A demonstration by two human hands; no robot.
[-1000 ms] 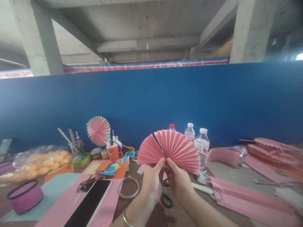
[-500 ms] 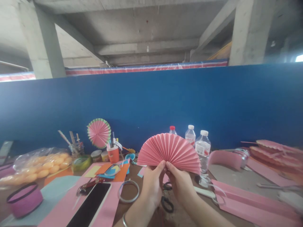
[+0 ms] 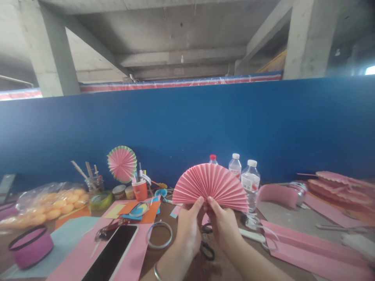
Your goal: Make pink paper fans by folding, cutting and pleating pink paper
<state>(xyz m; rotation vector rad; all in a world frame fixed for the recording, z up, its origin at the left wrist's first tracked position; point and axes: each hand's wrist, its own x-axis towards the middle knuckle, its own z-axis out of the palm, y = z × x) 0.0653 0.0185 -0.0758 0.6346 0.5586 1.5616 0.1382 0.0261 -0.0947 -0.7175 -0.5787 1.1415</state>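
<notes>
Both sections of the pink fan have come together, closing the gap between them. A phone lies on pink paper, near a silver ring. Left hand pinches the fan's lower middle, raised above the table; black loops (scissor handles, perhaps) lie below; right hand pinches alongside. Bottles stand behind, rightward.

Soft, hazy daylight, brightest at far right (a small white glare), edges stretched and blurred.
</notes>
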